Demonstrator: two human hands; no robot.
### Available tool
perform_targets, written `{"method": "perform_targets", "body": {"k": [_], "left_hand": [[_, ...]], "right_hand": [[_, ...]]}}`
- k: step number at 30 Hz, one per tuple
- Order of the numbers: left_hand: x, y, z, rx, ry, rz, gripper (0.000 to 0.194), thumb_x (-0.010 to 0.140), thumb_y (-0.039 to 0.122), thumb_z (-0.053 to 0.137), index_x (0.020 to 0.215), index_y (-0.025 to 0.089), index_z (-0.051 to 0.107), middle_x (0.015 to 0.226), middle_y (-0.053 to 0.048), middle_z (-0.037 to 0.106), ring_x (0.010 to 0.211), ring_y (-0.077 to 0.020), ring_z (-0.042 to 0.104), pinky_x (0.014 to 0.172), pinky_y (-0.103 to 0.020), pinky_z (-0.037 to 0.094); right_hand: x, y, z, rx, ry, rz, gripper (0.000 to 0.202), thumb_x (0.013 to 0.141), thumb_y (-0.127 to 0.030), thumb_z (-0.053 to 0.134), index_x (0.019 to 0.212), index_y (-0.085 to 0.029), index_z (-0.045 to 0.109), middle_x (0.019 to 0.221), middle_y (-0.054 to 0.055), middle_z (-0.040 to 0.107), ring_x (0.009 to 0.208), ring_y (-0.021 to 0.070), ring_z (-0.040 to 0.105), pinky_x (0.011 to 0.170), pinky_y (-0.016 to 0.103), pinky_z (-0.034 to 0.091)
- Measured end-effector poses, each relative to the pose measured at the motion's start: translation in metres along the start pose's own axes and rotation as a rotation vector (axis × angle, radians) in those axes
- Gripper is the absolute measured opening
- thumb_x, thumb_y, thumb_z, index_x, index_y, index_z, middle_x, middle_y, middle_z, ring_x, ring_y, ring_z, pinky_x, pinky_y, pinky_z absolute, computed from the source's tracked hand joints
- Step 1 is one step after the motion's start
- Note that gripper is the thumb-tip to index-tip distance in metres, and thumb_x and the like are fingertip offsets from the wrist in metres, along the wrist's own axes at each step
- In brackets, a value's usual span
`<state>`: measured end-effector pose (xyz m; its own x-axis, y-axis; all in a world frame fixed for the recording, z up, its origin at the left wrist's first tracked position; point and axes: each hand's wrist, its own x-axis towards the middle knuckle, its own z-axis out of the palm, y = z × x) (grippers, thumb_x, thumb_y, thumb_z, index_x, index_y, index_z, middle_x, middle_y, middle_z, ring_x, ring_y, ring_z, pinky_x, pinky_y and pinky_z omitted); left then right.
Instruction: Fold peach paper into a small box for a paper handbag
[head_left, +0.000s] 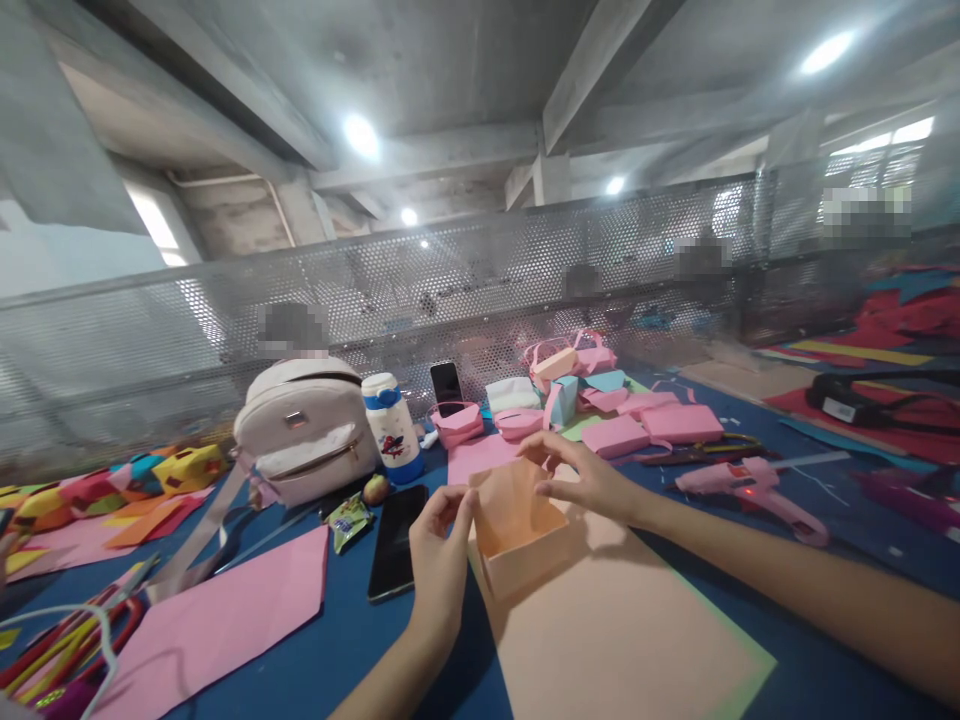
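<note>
An open peach paper box (529, 565) rests on a stack of peach paper sheets (630, 640) on the blue table. At its left back corner, my left hand (442, 550) pinches the paper wall between thumb and fingers. Across the box, my right hand (577, 475) has its thumb and fingers curled at the right back edge, closed on the box's paper flap. A black phone (394, 545) lies just left of my left hand. To the right of the sheets is a pink glue gun (754, 490) with a small red light.
Behind stand a white backpack (307, 435), a bottle (392, 430) and an upright phone (447, 388). Small pink paper bags (619, 437) lie at the back. Pink paper (232, 620) and scissors (75, 640) are at left. A perforated metal screen (480, 290) borders the table.
</note>
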<state>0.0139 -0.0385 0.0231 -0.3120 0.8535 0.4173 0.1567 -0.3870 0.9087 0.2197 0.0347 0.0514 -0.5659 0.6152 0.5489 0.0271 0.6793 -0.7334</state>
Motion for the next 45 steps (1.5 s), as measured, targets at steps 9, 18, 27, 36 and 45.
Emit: {"method": "perform_targets", "body": {"k": [9,18,27,36,45], "left_hand": [[0.001,0.000,0.001,-0.016,0.017,-0.032,0.033,0.076,0.049,0.071,0.075,0.016,0.065,0.072,0.000,0.060,0.073,-0.0152,0.053,0.068,-0.022,0.041],[0.000,-0.004,0.002,0.026,-0.040,0.014,0.027,0.079,0.044,0.070,0.078,0.017,0.066,0.075,-0.001,0.064,0.074,-0.0163,0.057,0.069,-0.023,0.044],[0.000,-0.005,0.002,0.010,-0.033,0.078,0.027,0.077,0.039,0.072,0.093,0.019,0.069,0.074,0.000,0.060,0.072,-0.0157,0.056,0.067,-0.022,0.046],[-0.003,-0.008,0.003,0.060,-0.145,0.071,0.043,0.082,0.039,0.069,0.120,0.019,0.068,0.071,0.001,0.060,0.068,-0.0144,0.055,0.066,-0.023,0.046],[-0.005,-0.009,0.002,0.057,-0.363,0.141,0.045,0.081,0.029,0.071,0.125,0.022,0.064,0.082,-0.002,0.065,0.074,-0.0159,0.058,0.076,-0.028,0.049]], "right_hand": [[0.001,0.016,0.003,0.112,0.118,0.123,0.028,0.083,-0.043,0.067,0.082,-0.016,0.063,0.075,0.001,0.062,0.069,0.0156,0.056,0.067,0.028,0.045],[-0.003,0.008,0.007,0.025,0.109,0.119,0.026,0.086,-0.041,0.063,0.081,-0.016,0.066,0.078,0.003,0.064,0.073,0.0166,0.055,0.067,0.027,0.042],[-0.003,0.008,0.008,0.086,0.103,0.132,0.033,0.086,-0.047,0.061,0.077,-0.016,0.060,0.071,0.001,0.057,0.067,0.0149,0.050,0.063,0.026,0.038],[-0.006,0.005,0.011,-0.001,0.152,0.093,0.014,0.091,-0.033,0.054,0.096,-0.020,0.051,0.067,-0.005,0.044,0.062,0.0136,0.044,0.060,0.025,0.035],[0.001,0.019,-0.001,0.075,0.047,0.056,0.016,0.089,-0.035,0.059,0.091,-0.019,0.056,0.083,0.000,0.055,0.076,0.0152,0.051,0.069,0.026,0.040]]}}
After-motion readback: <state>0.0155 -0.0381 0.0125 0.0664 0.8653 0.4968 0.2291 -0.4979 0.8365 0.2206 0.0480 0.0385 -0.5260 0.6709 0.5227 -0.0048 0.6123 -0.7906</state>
